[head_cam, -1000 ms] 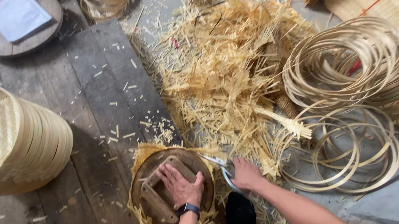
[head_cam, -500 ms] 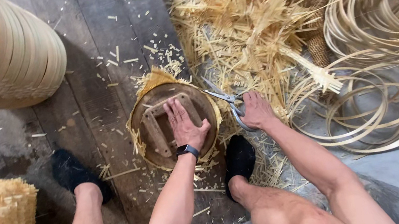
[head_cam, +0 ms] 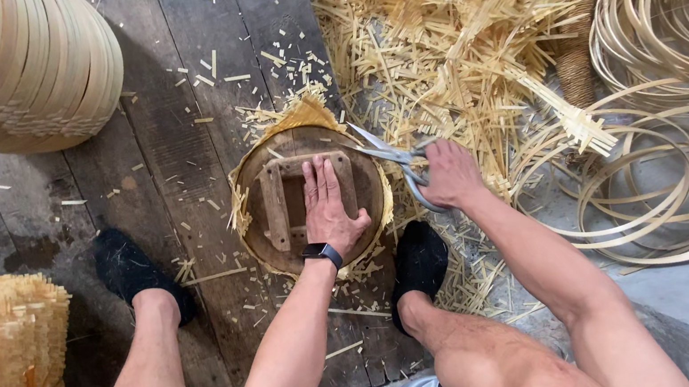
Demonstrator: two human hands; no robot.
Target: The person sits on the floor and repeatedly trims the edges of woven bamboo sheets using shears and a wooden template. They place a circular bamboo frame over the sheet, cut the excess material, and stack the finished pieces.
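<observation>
Left hand [head_cam: 330, 207] flat, fingers together, pressing down on round wooden form [head_cam: 277, 221] on the plank floor [head_cam: 167, 146] between two dark shoes. Woven bamboo mat [head_cam: 302, 115] trapped beneath, frayed edge sticking out all round. Right hand [head_cam: 450, 174] grip closed around scissors [head_cam: 399, 163], blades parted at the mat's upper right rim. Bamboo trimmings [head_cam: 448, 35] heaped beyond; bamboo hoops [head_cam: 674, 174] at right; stacked woven trays [head_cam: 13, 69] upper left.

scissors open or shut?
Open. The scissors in the right hand show two blades splayed apart at the round wooden mould's edge.
</observation>
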